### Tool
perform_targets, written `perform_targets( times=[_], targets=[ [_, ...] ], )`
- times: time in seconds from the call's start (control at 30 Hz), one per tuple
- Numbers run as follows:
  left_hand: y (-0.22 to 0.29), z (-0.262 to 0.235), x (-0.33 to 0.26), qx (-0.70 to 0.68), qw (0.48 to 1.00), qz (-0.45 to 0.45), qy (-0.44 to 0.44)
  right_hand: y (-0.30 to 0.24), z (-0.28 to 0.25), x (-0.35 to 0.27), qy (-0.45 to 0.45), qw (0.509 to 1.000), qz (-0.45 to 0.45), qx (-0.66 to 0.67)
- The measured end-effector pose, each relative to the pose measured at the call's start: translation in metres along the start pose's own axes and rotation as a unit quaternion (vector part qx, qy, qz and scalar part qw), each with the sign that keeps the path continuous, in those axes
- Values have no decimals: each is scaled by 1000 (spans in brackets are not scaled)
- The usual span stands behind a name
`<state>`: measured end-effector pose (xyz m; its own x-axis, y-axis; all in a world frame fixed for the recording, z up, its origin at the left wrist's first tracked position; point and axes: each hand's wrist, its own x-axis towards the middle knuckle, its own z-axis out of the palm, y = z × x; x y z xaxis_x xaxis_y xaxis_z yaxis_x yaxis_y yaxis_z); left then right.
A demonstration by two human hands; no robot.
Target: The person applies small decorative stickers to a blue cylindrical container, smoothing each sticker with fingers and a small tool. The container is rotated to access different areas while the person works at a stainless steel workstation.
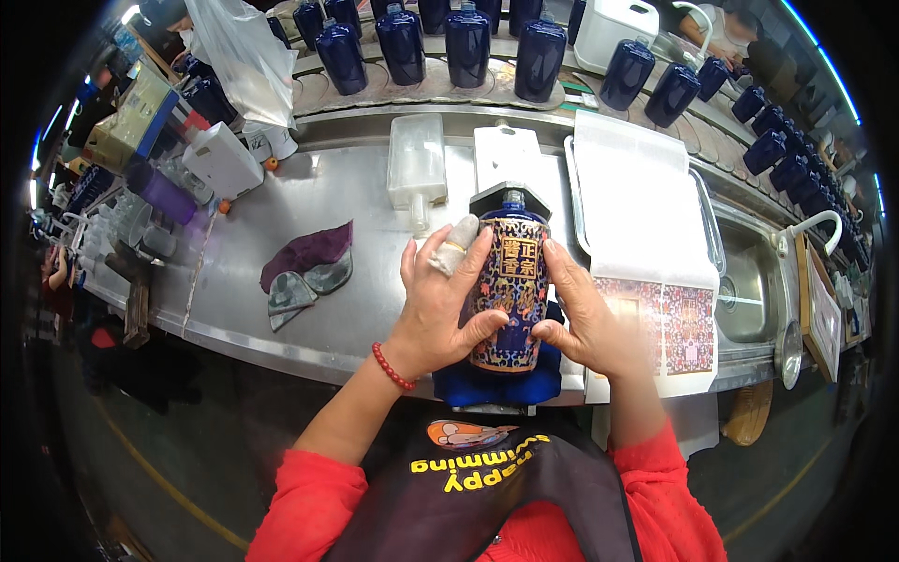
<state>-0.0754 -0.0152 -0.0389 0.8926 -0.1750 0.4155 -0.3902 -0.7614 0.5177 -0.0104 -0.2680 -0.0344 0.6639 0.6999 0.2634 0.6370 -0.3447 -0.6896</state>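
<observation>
both arms angle in from about eight and half past four o'clock, left hand (pixel 435 295) and right hand (pixel 585 318) holding the patterned blue bottle (pixel 513 300) between them, fingers along its sides and thumbs near its lower face, as it lies over a blue rest (pixel 464 382), neck toward twelve. beside the hands lie a purple-and-grey cloth (pixel 309 262) at nine and a printed sheet (pixel 646 187) from two to half past three; beyond, a clear vessel (pixel 417 159) at eleven and a white container (pixel 506 155) at twelve stand between it and the dark blue bottles (pixel 466 49).
</observation>
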Motion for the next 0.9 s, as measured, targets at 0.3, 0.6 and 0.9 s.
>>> perform_targets(
  times=[0.3, 0.6, 0.9],
  targets=[
    [-2, 0, -1, -6, 1000, -1, -11, -1, -4, 3, -12, 1000, -9, -17],
    [-5, 1, 1, -12, 1000, -1, -15, 4, -3, 4, -10, 1000, -14, -7],
    [-12, -1, 1, -33, 999, 19, -21, 2, -6, 2, -8, 1000, -14, -22]
  ],
)
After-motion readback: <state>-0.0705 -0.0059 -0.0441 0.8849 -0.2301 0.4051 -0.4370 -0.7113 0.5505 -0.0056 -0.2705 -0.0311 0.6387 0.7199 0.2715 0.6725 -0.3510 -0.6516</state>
